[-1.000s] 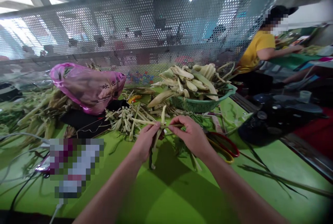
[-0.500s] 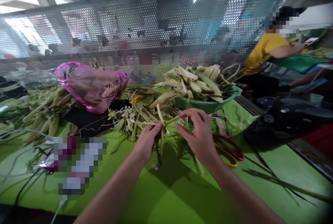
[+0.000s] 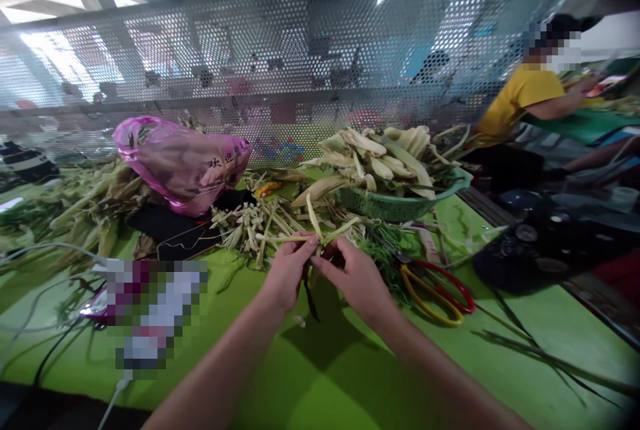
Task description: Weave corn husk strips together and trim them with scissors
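Note:
Pale corn husk strips cross between my two hands, their ends sticking up and out to both sides. My left hand is closed, its thumb and forefinger pinching them near the crossing. My right hand is closed at the same crossing with bent fingers, and the thumb presses in from the right. A dark thin strip hangs below the fingers. How the strips are joined is hidden by the fingertips. To the right of my right hand lie scissors with one yellow and one red handle.
A green basket heaped with corn husks stands behind my hands. Cut strips and a pink plastic bag lie left of it. Phones and cables are at left, a black bag at right. A person in yellow sits beyond.
My right hand has moved left and down, from the outer end of a strip to the crossing beside my left hand. The scissors show more fully now.

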### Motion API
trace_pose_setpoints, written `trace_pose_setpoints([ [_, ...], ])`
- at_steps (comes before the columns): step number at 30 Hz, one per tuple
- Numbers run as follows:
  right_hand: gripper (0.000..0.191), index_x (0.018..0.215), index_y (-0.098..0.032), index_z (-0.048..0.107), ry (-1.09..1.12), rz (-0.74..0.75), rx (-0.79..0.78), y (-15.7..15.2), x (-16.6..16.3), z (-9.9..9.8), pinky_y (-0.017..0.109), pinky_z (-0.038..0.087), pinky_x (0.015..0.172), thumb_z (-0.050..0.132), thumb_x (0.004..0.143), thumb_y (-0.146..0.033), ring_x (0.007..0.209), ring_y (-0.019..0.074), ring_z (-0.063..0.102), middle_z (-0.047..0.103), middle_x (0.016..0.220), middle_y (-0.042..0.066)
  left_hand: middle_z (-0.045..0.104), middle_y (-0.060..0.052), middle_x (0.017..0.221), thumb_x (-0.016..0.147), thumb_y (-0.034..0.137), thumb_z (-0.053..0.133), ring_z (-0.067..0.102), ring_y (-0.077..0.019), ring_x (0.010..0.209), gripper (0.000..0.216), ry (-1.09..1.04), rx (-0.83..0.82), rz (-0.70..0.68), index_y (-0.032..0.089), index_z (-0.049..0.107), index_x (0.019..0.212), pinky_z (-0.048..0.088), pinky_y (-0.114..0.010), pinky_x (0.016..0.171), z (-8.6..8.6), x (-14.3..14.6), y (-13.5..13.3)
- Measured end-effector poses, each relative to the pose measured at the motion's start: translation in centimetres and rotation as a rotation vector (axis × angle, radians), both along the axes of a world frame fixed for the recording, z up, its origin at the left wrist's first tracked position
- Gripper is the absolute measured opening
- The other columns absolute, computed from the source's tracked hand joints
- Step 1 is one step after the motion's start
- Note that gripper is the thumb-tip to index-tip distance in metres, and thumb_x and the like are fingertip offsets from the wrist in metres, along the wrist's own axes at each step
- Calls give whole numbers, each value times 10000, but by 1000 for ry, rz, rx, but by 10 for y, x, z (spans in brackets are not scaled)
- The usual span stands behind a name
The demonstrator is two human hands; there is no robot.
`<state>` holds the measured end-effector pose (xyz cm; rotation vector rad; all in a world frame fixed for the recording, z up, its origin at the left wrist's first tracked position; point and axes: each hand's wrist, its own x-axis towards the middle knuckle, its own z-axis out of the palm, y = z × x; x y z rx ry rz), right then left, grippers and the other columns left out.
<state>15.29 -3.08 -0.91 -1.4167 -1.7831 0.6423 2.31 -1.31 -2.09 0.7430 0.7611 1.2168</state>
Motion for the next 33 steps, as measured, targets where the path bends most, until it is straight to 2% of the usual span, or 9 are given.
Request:
trace_pose_setpoints([
  [3, 139, 793, -215, 517, -10, -41, -9, 0, -2, -3, 262, 368, 552, 594, 799, -331, 609, 159, 521, 611, 724, 0, 621, -14, 781, 692, 327, 745, 574, -106, 752, 250, 9, 28, 25, 155, 639, 840, 441, -199, 699, 1, 1, 0],
  [5, 80, 778, -216, 521, 22, -31, -4, 1, -1, -5, 255, 367, 552, 561, 808, -278, 611, 153, 516, 611, 726, -5, 616, -9, 776, 692, 330, 742, 556, -100, 738, 250, 53, 43, 43, 154, 642, 838, 423, -197, 688, 1, 0, 1],
  [9, 91, 739, -216, 493, 107, 4, -5, 3, 1, -7, 243, 361, 534, 532, 816, -246, 581, 139, 488, 556, 661, -27, 586, 17, 736, 707, 355, 715, 508, -88, 700, 234, 179, 99, 76, 160, 641, 811, 388, -197, 665, 2, -3, 3],
  [13, 17, 822, -216, 534, 164, 44, 9, 4, 4, -7, 253, 400, 576, 534, 816, -232, 642, 154, 536, 582, 710, -12, 546, 32, 681, 693, 383, 716, 474, -83, 635, 265, 218, 96, 78, 159, 613, 792, 372, -201, 610, 5, -5, 3],
  [16, 109, 924, -218, 581, 163, 69, 20, 4, 7, -5, 270, 428, 626, 537, 842, -275, 697, 169, 571, 631, 779, 9, 519, 45, 642, 692, 399, 716, 466, -72, 579, 290, 185, 59, 47, 161, 588, 796, 374, -196, 572, 6, -6, 3],
  [22, 137, 863, -222, 615, 60, 80, 108, 2, 10, 1, 281, 431, 669, 504, 893, -297, 721, 175, 580, 645, 795, 11, 533, 35, 613, 698, 476, 693, 480, -62, 484, 362, 171, -81, -65, 162, 561, 822, 271, -178, 423, 3, -7, 3],
  [26, 107, 822, -218, 626, -33, 67, 208, 2, 11, 4, 298, 433, 719, 534, 873, -240, 792, 194, 591, 655, 859, 33, 508, 29, 566, 738, 520, 641, 421, -52, 459, 379, 262, -26, -118, 149, 570, 769, 240, -179, 413, 5, -9, 3],
  [29, 116, 805, -216, 623, -62, 79, 231, 1, 10, 5, 296, 432, 710, 536, 874, -246, 776, 194, 589, 653, 833, 37, 435, 57, 543, 739, 454, 668, 336, -26, 429, 336, 189, 1, -144, 147, 533, 728, 224, -163, 420, 7, -9, 2],
  [33, 141, 783, -209, 615, -35, 75, 207, 1, 9, 5, 267, 416, 652, 533, 884, -264, 705, 168, 568, 631, 758, 14, 418, 65, 566, 724, 388, 700, 289, -5, 417, 339, -5, -85, -148, 155, 453, 717, 178, -142, 418, 9, -8, 0],
])
